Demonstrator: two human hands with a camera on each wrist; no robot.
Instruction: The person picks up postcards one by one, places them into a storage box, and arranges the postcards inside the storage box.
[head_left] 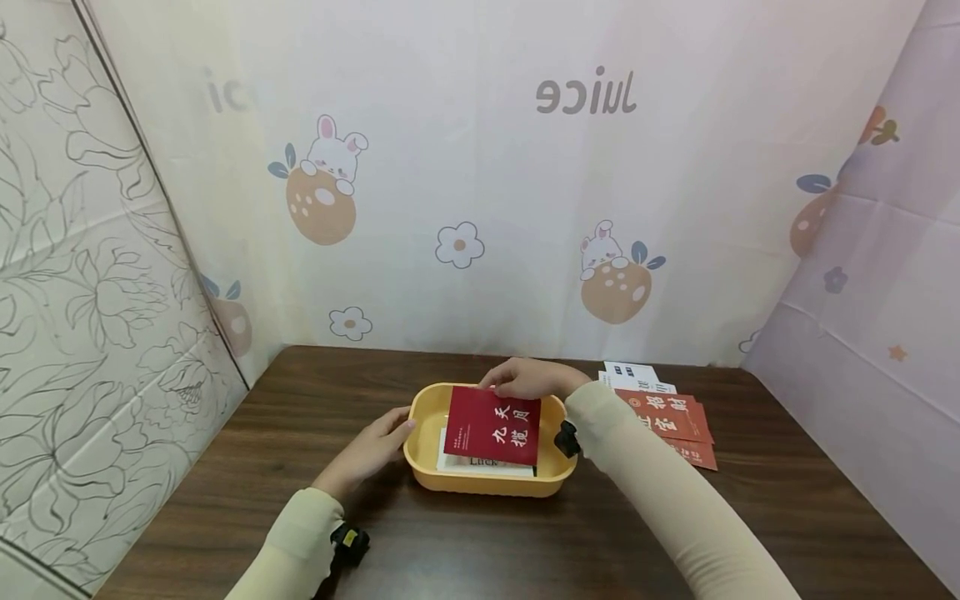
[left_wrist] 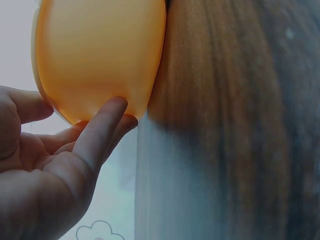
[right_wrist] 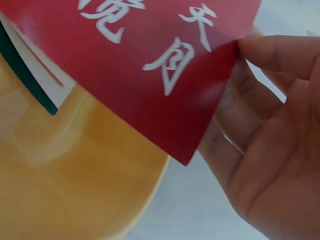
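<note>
The right hand (right_wrist: 270, 135) is pinching the edge of a red card (right_wrist: 145, 65) printed with white characters, its fingertips (right_wrist: 260, 50) pressing on the card's corner. The card is hanging tilted over the yellow tray (right_wrist: 75, 200), where a white card with a dark green edge (right_wrist: 35, 75) is lying beneath it.

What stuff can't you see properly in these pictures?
- The white card in the yellow tray: head view, mostly covered by the red card; only "Luck" shows.
- The red card's writing: right wrist view, cut off by the top edge.
- The red envelopes on the table: head view, partly behind the right sleeve; print too small.
- The tray's inside: left wrist view shows only its outer wall, touched by the left hand.
</note>
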